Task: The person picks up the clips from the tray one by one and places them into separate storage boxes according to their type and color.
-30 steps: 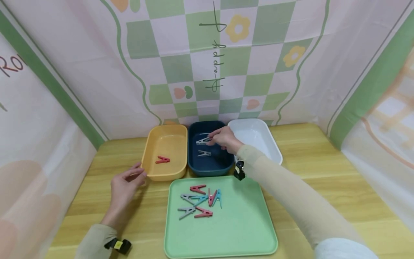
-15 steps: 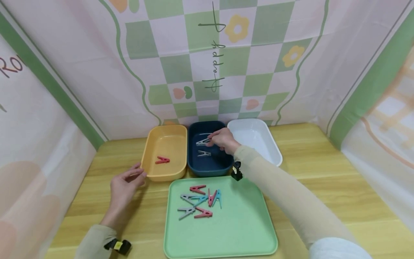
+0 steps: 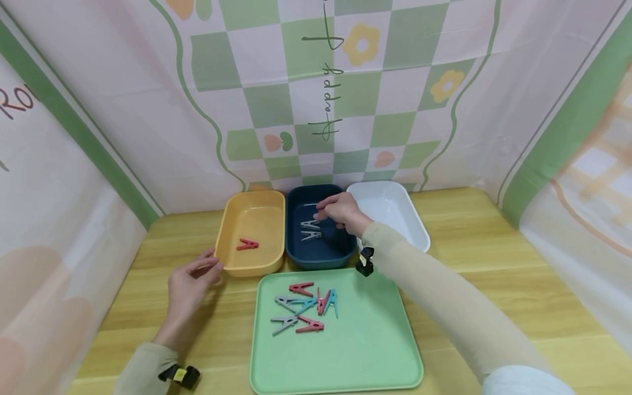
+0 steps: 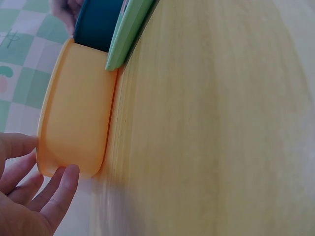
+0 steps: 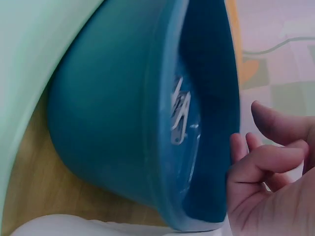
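Observation:
My right hand (image 3: 343, 211) is over the dark blue bin (image 3: 321, 262), fingers loosely bent and thumb apart, with nothing between them. Inside that bin lie two grey clothespins (image 3: 311, 235) close together, also visible on its floor in the right wrist view as pale clothespins (image 5: 180, 118). My left hand (image 3: 190, 282) touches the near left corner of the yellow bin (image 3: 254, 269); in the left wrist view its relaxed fingers (image 4: 61, 194) rest against the bin's end. One red clothespin (image 3: 248, 244) lies in the yellow bin.
A green tray (image 3: 360, 356) in front of the bins bears several red, grey and blue clothespins (image 3: 310, 325). To the right of the blue bin stands a white bin (image 3: 395, 211), partly behind my right arm. A patterned cloth (image 3: 316, 99) hangs behind the wooden table (image 3: 474, 241).
The grey clothespin that my right hand was pinching has been let go and now lies beside the other in the blue bin. My left hand has stayed at the yellow bin.

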`<state>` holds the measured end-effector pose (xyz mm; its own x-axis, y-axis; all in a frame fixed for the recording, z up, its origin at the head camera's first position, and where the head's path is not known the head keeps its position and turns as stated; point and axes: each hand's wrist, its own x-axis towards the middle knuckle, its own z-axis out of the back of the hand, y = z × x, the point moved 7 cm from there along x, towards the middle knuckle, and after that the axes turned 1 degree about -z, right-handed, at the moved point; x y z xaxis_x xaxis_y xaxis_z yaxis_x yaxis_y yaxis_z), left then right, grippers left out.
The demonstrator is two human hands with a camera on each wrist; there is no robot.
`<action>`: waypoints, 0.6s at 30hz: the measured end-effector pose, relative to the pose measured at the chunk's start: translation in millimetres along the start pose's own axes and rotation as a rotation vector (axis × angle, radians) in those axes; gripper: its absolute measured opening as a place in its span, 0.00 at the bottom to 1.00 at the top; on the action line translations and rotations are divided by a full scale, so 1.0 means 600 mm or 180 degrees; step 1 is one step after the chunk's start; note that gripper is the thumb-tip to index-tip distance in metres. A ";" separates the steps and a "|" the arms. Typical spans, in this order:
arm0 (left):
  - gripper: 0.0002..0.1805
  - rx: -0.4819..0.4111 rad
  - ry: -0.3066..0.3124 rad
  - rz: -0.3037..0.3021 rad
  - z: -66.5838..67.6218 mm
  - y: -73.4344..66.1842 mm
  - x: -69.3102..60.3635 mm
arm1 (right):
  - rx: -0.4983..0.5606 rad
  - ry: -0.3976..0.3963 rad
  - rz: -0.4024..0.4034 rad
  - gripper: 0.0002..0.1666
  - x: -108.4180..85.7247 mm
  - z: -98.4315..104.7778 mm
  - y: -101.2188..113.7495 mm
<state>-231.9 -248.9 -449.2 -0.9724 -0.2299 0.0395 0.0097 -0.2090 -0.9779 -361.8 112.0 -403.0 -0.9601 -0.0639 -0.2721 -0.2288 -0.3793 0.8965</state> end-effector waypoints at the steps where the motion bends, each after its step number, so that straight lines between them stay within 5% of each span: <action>1: 0.16 -0.0003 0.0001 -0.0003 0.000 0.000 0.000 | 0.0038 0.0032 0.0030 0.19 -0.005 0.000 0.003; 18: 0.17 -0.0005 -0.0005 0.0040 0.000 -0.001 -0.001 | -0.0023 0.0502 0.0454 0.18 -0.104 -0.017 0.026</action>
<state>-231.3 -248.4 -448.6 -0.9719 -0.2338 0.0276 0.0215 -0.2048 -0.9786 -303.9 100.8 -375.5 -0.9455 -0.2609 -0.1946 -0.0908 -0.3627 0.9275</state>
